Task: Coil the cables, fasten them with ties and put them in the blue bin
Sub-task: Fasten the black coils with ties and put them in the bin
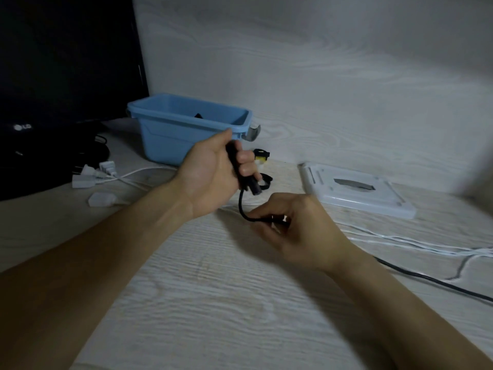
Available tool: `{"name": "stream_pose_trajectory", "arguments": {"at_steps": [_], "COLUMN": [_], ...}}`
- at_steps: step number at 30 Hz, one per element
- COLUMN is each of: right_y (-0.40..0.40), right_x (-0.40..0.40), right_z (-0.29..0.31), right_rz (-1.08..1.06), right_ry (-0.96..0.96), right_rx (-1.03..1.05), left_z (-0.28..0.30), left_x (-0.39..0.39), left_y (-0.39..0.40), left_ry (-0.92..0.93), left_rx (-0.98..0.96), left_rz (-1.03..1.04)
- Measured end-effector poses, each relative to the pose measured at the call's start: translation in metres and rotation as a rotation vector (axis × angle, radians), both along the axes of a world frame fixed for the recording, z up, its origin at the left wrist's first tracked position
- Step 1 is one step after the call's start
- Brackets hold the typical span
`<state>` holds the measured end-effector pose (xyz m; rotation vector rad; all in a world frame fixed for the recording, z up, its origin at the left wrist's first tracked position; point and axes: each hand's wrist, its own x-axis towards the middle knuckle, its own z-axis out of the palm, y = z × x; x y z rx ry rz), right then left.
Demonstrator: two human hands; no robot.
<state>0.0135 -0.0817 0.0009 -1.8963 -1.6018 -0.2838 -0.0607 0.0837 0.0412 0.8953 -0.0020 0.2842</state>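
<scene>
Here the left hand (213,172) is raised, palm up, gripping the black cable (241,201); the right hand (296,231) pinches its loop just below, near the blue bin (170,140) at the desk's back edge

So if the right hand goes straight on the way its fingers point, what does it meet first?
Probably the left hand. The right hand pinches the black cable, fingers pointing left and slightly away, toward the left palm. Depth between them is unclear.

Looks like a home desk setup tbh: pale wood-grain desk (213,303) pushed against a matching panel wall (320,62), a dark monitor (66,62) (LG logo on it) at the left, with white plugs and adapters (93,174) sprawled beside it.
</scene>
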Motion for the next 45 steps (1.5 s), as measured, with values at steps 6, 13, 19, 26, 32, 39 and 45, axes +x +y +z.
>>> {"name": "stream_pose_trajectory", "arguments": {"at_steps": [6, 13, 19, 26, 32, 39, 45], "right_y": [0.0, -0.001, -0.007, -0.006, -0.001, -0.01, -0.012], "right_x": [0.0, -0.001, 0.006, 0.005, -0.004, 0.005, 0.012], "right_z": [-0.004, 0.004, 0.0, 0.004, 0.004, 0.018, 0.015], "right_rz": [0.005, -0.157, -0.014, 0.011, -0.076, -0.328, -0.153], "right_ry": [-0.057, 0.087, 0.233, 0.143, 0.032, -0.078, 0.081], "right_rx": [0.011, 0.159, -0.081, 0.015, 0.224, 0.305, 0.31], "left_z": [-0.017, -0.032, -0.033, -0.037, -0.03, -0.028, -0.023], "left_x": [0.007, 0.01, 0.006, 0.007, 0.004, -0.003, -0.003], "left_y": [-0.015, -0.012, -0.013, -0.013, -0.018, -0.017, -0.022], "left_ry": [-0.068, -0.027, 0.038, 0.103, 0.057, 0.087, 0.085], "left_rx": [0.706, 1.029, 1.292, 1.304, 1.331, 1.331, 1.032], "left_rz": [0.177, 0.388, 0.257, 0.178, 0.163, 0.102, 0.1]}}
